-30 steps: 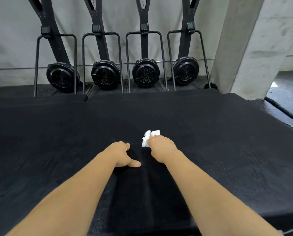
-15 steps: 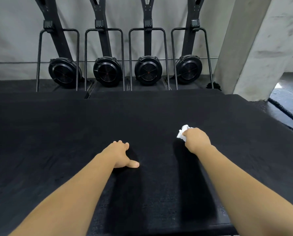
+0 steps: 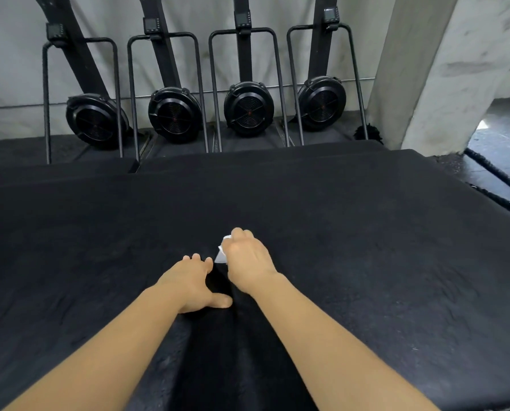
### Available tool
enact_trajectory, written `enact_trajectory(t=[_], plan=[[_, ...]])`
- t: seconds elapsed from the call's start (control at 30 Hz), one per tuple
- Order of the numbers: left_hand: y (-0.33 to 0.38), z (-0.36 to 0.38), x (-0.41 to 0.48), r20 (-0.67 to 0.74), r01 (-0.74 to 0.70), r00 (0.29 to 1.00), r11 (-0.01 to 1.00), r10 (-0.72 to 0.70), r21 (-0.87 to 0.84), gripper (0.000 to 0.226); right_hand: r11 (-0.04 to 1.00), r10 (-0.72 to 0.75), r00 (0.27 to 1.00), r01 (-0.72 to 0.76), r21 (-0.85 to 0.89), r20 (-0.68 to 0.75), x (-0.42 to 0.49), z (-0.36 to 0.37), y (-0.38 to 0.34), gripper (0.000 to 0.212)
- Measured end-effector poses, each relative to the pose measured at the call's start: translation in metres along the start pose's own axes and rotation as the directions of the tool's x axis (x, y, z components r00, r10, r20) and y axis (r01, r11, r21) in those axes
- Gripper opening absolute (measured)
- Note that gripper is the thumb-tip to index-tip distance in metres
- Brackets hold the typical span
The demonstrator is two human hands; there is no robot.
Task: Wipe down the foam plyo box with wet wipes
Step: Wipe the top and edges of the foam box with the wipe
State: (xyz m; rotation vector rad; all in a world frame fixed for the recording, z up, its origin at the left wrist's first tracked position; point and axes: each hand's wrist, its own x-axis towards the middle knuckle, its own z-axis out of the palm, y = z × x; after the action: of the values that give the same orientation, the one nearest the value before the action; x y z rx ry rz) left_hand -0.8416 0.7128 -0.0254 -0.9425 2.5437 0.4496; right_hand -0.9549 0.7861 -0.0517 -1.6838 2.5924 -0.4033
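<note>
Head view, and I start on the left. My left hand [image 3: 193, 284] lies flat on the black top of the foam plyo box [image 3: 366, 262], fingers straight and thumb stuck out to the side. It holds nothing and has not shifted over the last second, so I read it as a brace.

Just to its right a corner of the white wet wipe [image 3: 221, 252] pokes out, bunched up and pressed against the box surface. My right hand [image 3: 249, 259] is curled over the wipe and grips it, now close beside the left fingertips.

That is the change. Half a second ago this hand and the wipe were well out to the right, and half a second before that they sat about where they are now. So one stroke has gone out and come back across the middle band.

Further right, the wide stretch of box top toward the pillar [image 3: 426, 69] looks dry and unswept to me, though the dark nap hides wet marks. I judge most of the surface is yet to be done.
</note>
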Motion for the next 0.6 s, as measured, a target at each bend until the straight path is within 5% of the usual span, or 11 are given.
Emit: enact_trajectory(t=[0.1,0.23,0.43,0.6], plan=[[0.0,-0.001,0.001,0.011,-0.005,1.0,1.0,0.005,0.002,0.104,0.999,0.004,0.999,-0.007,0.049,0.051,0.008,-0.006,0.023,0.017],[0.0,-0.002,0.002,0.02,-0.004,1.0,1.0,0.004,-0.015,0.104,0.976,0.215,0.976,-0.214,0.033,-0.034,0.002,-0.02,0.079,0.019],[-0.001,0.0,0.002,0.025,-0.01,1.0,1.0,0.011,-0.011,0.104,0.85,0.525,0.848,-0.526,0.011,-0.076,-0.01,-0.038,0.143,0.011],[-0.001,0.001,0.003,0.021,-0.011,1.0,1.0,0.011,-0.016,0.105,0.751,0.66,0.745,-0.658,0.056,-0.101,0.004,-0.029,0.116,0.027]])
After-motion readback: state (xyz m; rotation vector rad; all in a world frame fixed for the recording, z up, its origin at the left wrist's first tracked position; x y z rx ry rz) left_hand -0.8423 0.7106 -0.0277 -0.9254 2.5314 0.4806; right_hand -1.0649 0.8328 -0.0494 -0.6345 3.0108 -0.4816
